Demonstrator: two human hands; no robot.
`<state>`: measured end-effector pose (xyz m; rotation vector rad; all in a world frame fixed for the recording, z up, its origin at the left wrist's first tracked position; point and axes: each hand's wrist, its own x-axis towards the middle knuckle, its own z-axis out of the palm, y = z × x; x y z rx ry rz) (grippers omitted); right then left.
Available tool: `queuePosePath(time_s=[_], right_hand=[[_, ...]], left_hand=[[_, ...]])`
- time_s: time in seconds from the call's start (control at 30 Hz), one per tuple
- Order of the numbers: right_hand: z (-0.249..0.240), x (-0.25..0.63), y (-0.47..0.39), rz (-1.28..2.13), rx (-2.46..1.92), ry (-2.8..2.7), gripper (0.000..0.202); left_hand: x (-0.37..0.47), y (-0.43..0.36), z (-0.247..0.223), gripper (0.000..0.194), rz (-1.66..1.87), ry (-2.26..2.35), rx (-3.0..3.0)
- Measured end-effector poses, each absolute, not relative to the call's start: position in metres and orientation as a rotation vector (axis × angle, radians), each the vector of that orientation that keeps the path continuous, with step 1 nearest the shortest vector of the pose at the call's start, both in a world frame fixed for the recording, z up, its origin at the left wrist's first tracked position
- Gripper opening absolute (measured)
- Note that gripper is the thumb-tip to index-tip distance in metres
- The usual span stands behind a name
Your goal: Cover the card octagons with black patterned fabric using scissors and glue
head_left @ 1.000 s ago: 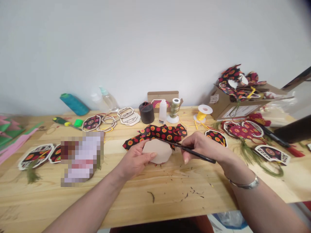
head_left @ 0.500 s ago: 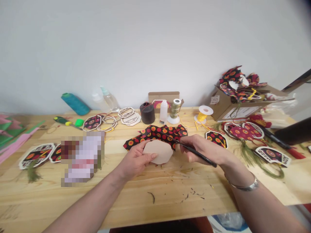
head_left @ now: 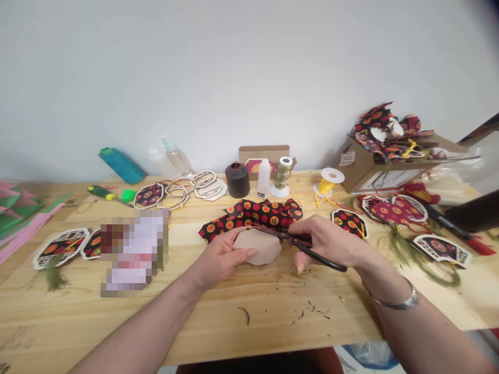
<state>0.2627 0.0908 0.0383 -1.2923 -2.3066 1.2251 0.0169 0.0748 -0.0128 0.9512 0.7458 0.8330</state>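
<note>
Between its thumb and fingers, my left hand (head_left: 222, 255) pinches a pale eight-sided piece (head_left: 259, 245), low over the middle of the table. My right hand (head_left: 325, 241) grips black-handled scissors (head_left: 325, 259). Their blades point left and lie along the far edge of the pale piece. Just beyond both hands spreads a black fabric (head_left: 265, 212) with red and yellow flowers. Dark trimmings (head_left: 312, 311) are scattered on the wood nearer to me.
Along the wall stand a black thread cone (head_left: 237, 180), a white bottle (head_left: 264, 179) and a yellow spool (head_left: 327, 182). At right is a cardboard box (head_left: 380, 171) heaped with fabric pieces. Finished-looking ornaments (head_left: 62, 248) lie at left, others at right. A blurred patch covers something at left.
The scissors have shifted left, with their blades now spread at the pale piece's far edge. My left hand and the piece have moved slightly right.
</note>
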Motion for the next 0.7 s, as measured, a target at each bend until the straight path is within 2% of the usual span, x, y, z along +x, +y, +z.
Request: queuePosePath(time_s=[0.3,0.37,0.53,0.7], right_hand=[[0.039,0.261,0.091,1.188,-1.384,-2.246,0.051],[0.039,0.259,0.092,0.992,-1.524,-2.193,0.054],[0.035,0.254,0.098,0.246,-2.008,-2.098,0.051],[0.022,0.247,0.097,0.224,-2.031,-2.27,0.031]], left_hand=[[0.017,0.075,-0.012,0.034,0.845,0.746,0.977],[0.018,0.075,-0.011,0.035,0.847,0.734,0.948],[0.019,0.075,-0.01,0.034,0.846,0.698,0.901],[0.02,0.076,-0.01,0.038,0.844,0.694,0.9]])
